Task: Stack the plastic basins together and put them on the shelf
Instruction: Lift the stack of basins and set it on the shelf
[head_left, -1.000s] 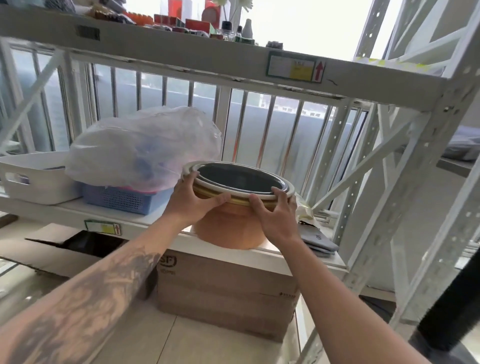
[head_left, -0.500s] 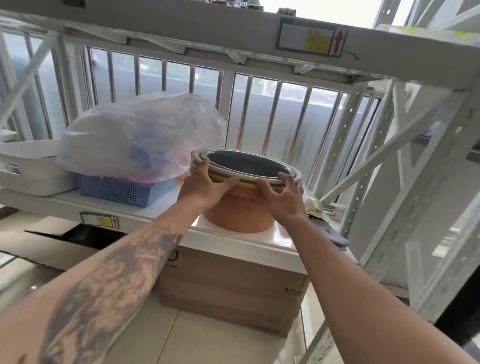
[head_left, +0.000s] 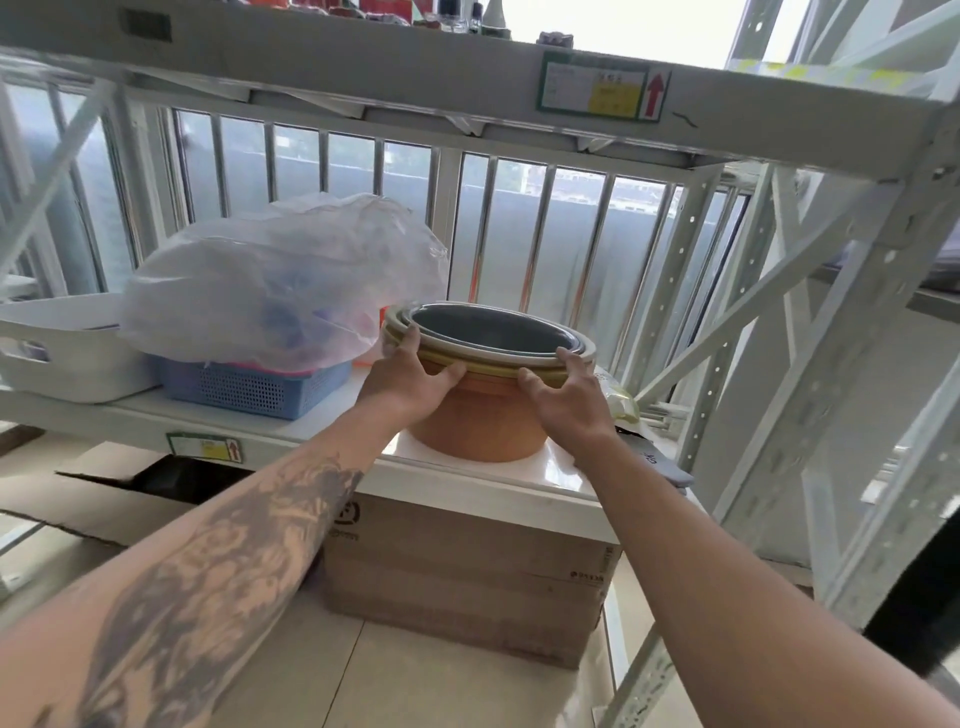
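A nested stack of plastic basins (head_left: 480, 431) stands on the white shelf board (head_left: 563, 475), orange outermost, then yellow and white rims, and a dark grey one innermost. My left hand (head_left: 410, 382) grips the stack's rims on the near left, thumb under the yellow rim and fingers over the top. At the near right, my right hand (head_left: 569, 395) clasps the rims the same way. The stack's base rests on the shelf near its front edge.
Left of the basins sits a blue perforated basket (head_left: 249, 387) under a bulging clear plastic bag (head_left: 280, 283), which nearly touches the rims. A white tub (head_left: 57, 343) is farther left. Grey cloth (head_left: 657, 460) lies right. A cardboard box (head_left: 462, 571) sits below; an upper shelf beam (head_left: 415, 78) overhangs.
The stack and both hands have shifted slightly left, closer to the plastic bag, and my view has tilted. Both grips are unchanged.
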